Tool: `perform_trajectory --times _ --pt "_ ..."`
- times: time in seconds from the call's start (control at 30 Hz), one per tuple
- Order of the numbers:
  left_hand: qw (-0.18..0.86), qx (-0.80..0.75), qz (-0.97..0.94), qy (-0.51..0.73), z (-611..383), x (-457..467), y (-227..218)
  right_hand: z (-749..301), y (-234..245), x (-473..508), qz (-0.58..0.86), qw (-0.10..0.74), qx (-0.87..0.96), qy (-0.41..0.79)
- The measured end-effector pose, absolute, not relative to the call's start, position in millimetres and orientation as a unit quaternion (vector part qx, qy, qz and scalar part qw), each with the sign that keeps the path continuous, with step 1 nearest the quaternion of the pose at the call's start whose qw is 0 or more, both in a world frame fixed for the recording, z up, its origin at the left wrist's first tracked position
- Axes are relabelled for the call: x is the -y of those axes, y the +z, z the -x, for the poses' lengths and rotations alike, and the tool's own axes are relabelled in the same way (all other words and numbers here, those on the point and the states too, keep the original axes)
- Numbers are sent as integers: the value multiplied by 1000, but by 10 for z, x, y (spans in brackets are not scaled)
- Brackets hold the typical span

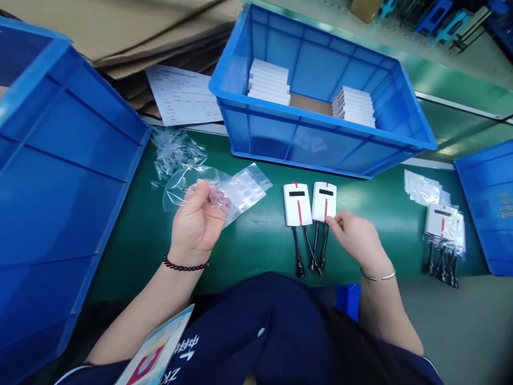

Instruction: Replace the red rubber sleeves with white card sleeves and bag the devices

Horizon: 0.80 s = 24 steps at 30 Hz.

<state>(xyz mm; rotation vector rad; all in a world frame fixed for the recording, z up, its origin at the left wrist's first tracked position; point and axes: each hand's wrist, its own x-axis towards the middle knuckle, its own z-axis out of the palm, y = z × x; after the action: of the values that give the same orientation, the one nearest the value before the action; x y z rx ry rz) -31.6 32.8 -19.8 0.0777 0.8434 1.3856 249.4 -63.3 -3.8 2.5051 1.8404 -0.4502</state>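
My left hand [199, 219] is closed around clear plastic bags [244, 190], which fan out on both sides of its fingers. Two flat white devices lie side by side on the green table, each with a dark window, a red stripe and black cables at its lower end. My right hand [356, 238] pinches the lower right corner of the right-hand white device [324, 200]. Just left of it, the other white device [297, 206] lies untouched by either hand. The cables [315, 254] of the two cross below them.
A blue crate [300, 131] at the back holds stacked white casings [268, 83]. Another blue crate [80, 149] stands at left, a third [489, 208] at right. Crumpled clear film [176, 149] and a printed sheet [182, 96] lie back left. Bagged devices [444, 227] lie right.
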Motion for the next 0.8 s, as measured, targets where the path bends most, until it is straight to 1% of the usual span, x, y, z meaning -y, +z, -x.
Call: perform_trajectory --times 0.03,0.07,0.1,0.27,0.3,0.33,0.43,0.5,0.63,0.8 --pt "694 -379 -39 611 307 -331 -210 -2528 -87 682 -809 57 -568 -139" --pt "701 -382 -43 601 289 -329 -221 -2532 -144 719 -816 91 -553 -143" --pt "707 -385 -47 592 267 -323 -230 -2517 -202 746 -822 101 -540 -147" --pt "714 -409 -54 565 206 -282 -212 -2463 -345 786 -837 64 -517 -168" --pt "710 -414 -51 568 215 -277 -198 -2496 -347 795 -838 48 -511 -185" --pt "704 -417 -47 572 228 -274 -183 -2543 -348 809 -843 11 -494 -212" --pt "687 -420 -36 592 269 -266 -145 -2726 -382 863 -843 -156 -402 -320" --pt "685 -420 -33 595 280 -260 -126 -2836 -426 896 -829 -231 -362 -358" --pt "689 -425 -27 586 266 -249 -93 -2911 -461 942 -797 -305 -338 -397" --pt "693 -417 -34 586 251 -253 -80 -2754 -347 1005 -668 -374 -305 -566"
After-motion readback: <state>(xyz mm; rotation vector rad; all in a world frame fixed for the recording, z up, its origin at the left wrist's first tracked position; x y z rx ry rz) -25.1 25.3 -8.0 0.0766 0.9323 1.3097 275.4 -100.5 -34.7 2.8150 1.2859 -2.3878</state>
